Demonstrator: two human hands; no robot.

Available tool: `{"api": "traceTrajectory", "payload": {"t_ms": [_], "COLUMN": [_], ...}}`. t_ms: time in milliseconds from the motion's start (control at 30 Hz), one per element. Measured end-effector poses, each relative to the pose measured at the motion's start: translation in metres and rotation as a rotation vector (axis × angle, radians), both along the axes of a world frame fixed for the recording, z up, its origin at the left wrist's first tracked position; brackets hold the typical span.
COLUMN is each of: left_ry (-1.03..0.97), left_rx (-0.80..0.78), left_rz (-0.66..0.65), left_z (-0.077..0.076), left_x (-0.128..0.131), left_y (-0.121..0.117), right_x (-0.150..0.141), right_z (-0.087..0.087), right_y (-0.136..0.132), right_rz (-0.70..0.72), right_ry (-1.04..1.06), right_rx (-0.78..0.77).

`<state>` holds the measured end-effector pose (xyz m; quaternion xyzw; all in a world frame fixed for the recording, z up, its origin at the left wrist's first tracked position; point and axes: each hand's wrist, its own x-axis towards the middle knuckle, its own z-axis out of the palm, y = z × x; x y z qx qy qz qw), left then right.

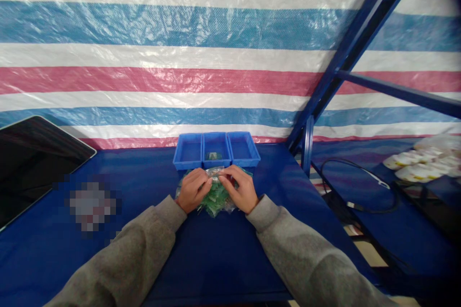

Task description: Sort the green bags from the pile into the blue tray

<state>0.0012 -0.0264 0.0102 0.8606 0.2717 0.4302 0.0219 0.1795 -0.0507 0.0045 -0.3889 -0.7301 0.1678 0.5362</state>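
I have my left hand [192, 189] and right hand [240, 188] both pinching the clear plastic bag of green parts [215, 197] between them; I'd part its mouth gently, just short of the three blue plastic bins [216, 149].

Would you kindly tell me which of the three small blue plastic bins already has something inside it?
The middle blue plastic bin: a small green item lies in it, while the left bin and right bin show only bare blue floors.
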Motion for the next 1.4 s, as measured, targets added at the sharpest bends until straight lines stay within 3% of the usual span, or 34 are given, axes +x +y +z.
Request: {"api": "traceTrajectory", "payload": {"t_ms": [233, 767, 900, 1100, 1233, 1400], "left_ry": [0.005, -0.08, -0.104, -0.099, -0.099, -0.178], "left_rx": [0.016, 0.104, 0.2, 0.279, 0.275, 0.163], "left_rz": [-0.043, 0.006, 0.064, 0.121, 0.135, 0.242], "left_z": [0.0, -0.005, -0.001, 0.004, 0.0, -0.001], "left_x": [-0.001, -0.001, -0.005, -0.007, -0.007, -0.007], "left_y": [0.001, 0.003, 0.002, -0.004, -0.004, 0.001], "right_x": [-0.001, 0.004, 0.003, -0.005, -0.006, -0.005], "right_z": [0.0, 0.005, 0.004, 0.003, 0.004, 0.002], "right_y": [0.0, -0.003, -0.002, 0.003, 0.003, 0.004], "right_rz": [-0.003, -0.013, -0.058, 0.189, 0.211, 0.11], "right_ry": [0.011, 0.017, 0.164, 0.458, 0.544, 0.558], "right_rx": [-0.033, -0.066, -0.197, -0.503, -0.497, -0.448]}}
